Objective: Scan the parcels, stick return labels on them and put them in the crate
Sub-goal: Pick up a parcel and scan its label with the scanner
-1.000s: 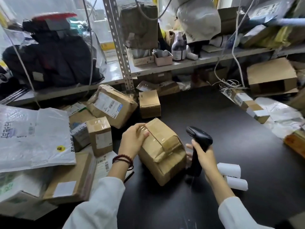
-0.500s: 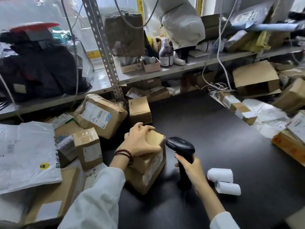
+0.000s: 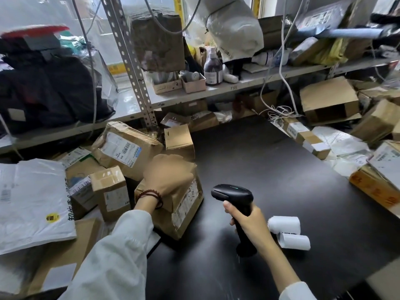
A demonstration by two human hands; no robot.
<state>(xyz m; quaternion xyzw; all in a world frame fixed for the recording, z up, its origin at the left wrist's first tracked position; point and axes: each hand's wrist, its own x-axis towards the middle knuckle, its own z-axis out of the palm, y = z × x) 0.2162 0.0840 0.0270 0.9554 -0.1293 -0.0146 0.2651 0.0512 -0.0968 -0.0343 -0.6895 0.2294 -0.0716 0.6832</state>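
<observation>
Left hand point(image 3: 166, 178), blurred, on top of a cardboard parcel point(image 3: 186, 204) on the black table point(image 3: 270, 161), right hand point(image 3: 251, 221) gripping a scanner point(image 3: 232, 192) just right of it, white label rolls point(image 3: 285, 226) further right

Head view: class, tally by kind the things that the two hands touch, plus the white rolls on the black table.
Scanner: 1
Parcel: 1
White rolls: 2
Total: 4

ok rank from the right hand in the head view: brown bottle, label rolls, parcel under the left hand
1. label rolls, just right of the right hand
2. parcel, on its left
3. brown bottle, back on the shelf
</observation>
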